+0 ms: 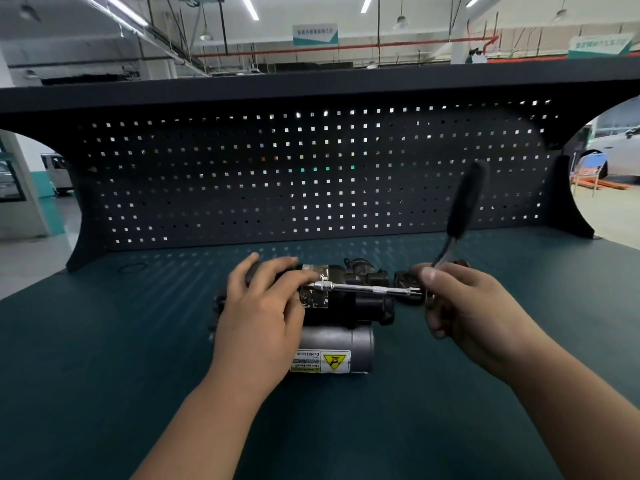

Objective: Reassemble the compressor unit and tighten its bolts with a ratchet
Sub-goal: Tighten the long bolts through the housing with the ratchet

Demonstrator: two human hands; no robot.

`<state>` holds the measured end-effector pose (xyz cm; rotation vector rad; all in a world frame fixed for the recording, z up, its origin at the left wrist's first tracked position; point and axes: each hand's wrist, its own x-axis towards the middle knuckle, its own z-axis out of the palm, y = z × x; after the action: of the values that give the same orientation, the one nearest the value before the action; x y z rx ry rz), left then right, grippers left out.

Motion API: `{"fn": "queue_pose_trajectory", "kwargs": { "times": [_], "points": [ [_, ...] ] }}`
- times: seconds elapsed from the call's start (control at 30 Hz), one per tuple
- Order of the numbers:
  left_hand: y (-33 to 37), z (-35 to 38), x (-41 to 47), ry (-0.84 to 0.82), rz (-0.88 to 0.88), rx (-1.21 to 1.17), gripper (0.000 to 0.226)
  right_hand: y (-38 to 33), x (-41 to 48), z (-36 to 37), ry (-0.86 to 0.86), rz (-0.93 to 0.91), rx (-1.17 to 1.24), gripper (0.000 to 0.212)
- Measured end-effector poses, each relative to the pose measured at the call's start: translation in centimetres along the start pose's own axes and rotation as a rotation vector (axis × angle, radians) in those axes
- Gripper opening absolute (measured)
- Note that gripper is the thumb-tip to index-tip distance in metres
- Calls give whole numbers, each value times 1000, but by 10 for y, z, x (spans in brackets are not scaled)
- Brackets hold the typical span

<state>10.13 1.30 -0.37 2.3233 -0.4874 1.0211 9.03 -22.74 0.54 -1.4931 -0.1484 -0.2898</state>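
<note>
The black compressor unit (360,299) lies on its side in the middle of the green bench, with a grey cylinder (341,341) carrying a yellow warning label along its near side. My left hand (263,306) rests on the unit's left part, fingertips touching the socket end of a chrome extension bar (367,289) that runs horizontally across the unit. My right hand (464,306) grips the ratchet (462,209) at its head, where the bar joins it. The ratchet's black handle points up and away. A small black part (403,277) beside my right fingers is partly hidden.
The bench top (138,341) is covered by a dark green mat. A black pegboard back panel (311,174) with a shelf above closes off the far side. A thin black ring (133,268) lies at the far left of the mat. Workshop floor and cars show beyond both sides.
</note>
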Motion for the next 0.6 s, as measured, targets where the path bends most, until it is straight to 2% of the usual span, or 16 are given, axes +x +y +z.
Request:
{"fn": "queue_pose_trajectory", "kwargs": {
  "times": [0.07,0.23,0.33,0.43,0.6],
  "points": [
    [0,2,-1,13,12,11,35,1,-1,4,26,49,10,64],
    [0,2,-1,25,19,22,35,2,-2,7,33,177,155,35],
    [1,2,-1,30,15,24,35,0,-2,5,-7,114,216,29],
    [3,3,-1,36,13,26,36,0,-3,2,-38,35,163,9],
    [2,4,-1,46,18,45,34,-3,-6,-1,-17,-135,-129,24]
  ]
}}
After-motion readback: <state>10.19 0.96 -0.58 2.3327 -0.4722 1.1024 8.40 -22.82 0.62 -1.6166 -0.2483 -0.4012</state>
